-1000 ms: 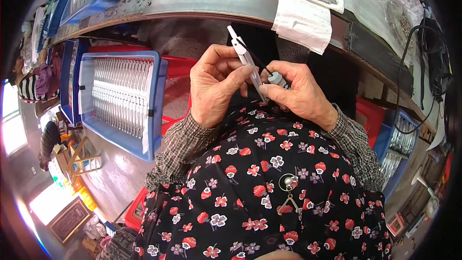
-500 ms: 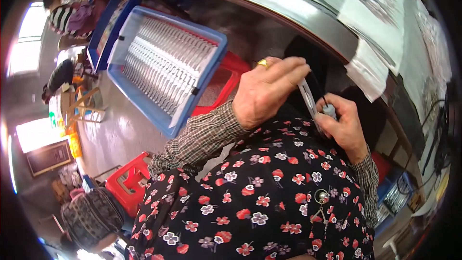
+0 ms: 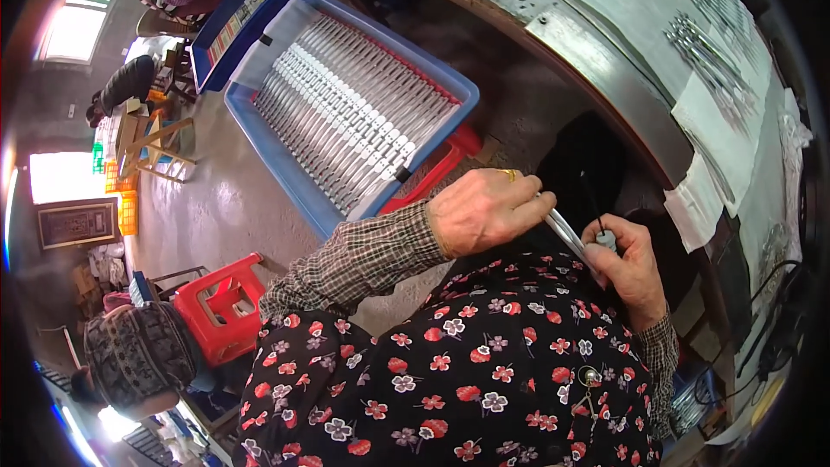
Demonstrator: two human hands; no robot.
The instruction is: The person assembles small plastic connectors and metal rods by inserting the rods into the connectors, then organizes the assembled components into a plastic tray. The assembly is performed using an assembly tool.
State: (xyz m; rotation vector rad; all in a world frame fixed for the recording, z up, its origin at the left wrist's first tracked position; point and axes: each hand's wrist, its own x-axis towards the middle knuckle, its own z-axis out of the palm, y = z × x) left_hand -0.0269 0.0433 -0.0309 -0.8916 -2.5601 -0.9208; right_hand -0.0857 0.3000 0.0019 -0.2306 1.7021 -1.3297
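A slender silvery metal piece (image 3: 566, 233) slants between my two hands in front of my flowered apron. At its upper end my left hand (image 3: 488, 212) is closed, thumb and fingers pinching it. My right hand (image 3: 635, 270) is closed around the lower end, with the thumb along it. Also in the right hand is a small pale grey cylinder (image 3: 606, 240) with a thin black rod (image 3: 593, 201) rising from it. The right hand's lower fingers and the metal piece's lowest tip are partly hidden.
To the left, a blue tray (image 3: 474, 104) of similar metal pieces rests over a red stool (image 3: 467, 140). Ahead and right is a workbench (image 3: 596, 56) with metal tools (image 3: 705, 52) on white paper. Another person (image 3: 130, 359) sits by a red stool (image 3: 220, 311) at lower left.
The view has shifted, so the tray and bench sit differently in it. The metal piece is now lower and more slanted. Both hands still hold it.
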